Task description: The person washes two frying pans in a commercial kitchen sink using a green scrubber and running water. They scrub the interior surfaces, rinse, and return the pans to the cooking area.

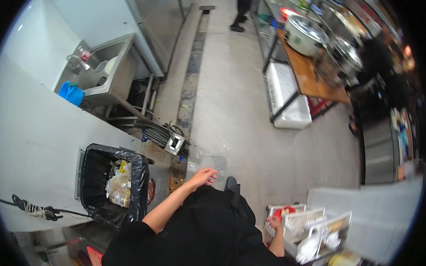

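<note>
My left hand hangs in front of the dark apron, its fingers loosely bent and apart, holding nothing. To its left stands a bin lined with a black bag, with plastic packaging inside. My right hand is low at the right, beside a red item at the white plastic baskets. Whether its fingers grip that item is not clear. The baskets hold pale plastic bags.
A steel sink with a blue container stands at the upper left. A coiled hose or cable lies near the floor drain. On the right, a wooden-topped table bears a large rice cooker. Two people in dark clothing are further off.
</note>
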Motion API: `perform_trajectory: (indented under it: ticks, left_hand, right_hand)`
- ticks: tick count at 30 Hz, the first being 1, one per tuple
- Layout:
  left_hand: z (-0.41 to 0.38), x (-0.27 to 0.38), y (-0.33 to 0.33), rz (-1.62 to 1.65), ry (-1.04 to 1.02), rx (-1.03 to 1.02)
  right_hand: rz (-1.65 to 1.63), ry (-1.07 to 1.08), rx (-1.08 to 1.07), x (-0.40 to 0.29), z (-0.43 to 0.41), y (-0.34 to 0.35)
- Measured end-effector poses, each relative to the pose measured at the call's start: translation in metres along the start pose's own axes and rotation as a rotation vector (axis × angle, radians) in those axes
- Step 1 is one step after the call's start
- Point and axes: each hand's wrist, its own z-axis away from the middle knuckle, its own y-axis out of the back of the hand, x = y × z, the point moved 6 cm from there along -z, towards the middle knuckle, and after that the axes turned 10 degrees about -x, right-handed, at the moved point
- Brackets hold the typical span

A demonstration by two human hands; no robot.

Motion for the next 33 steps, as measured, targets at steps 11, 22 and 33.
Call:
perform_trajectory:
  ticks: [11, 22, 33]
  left_hand:
    - [-0.066, 0.105, 0.221, 0.646, -0.189, 0.469]
    - [-0.088, 0.307, 0.449, 0.314, -0.483, 0.832]
    - [0.032, 0.393, 0.659, 0.562, -0.836, 1.792]
  right_hand:
    - [0.009, 0.814, 0.106, -0.687, -0.209, 0.174]
    - [0.605, 0.13, -0.525, -0.788, -0.289, 0.04]
    - [0.619, 0.376, -0.479, -1.215, -0.564, -0.023]
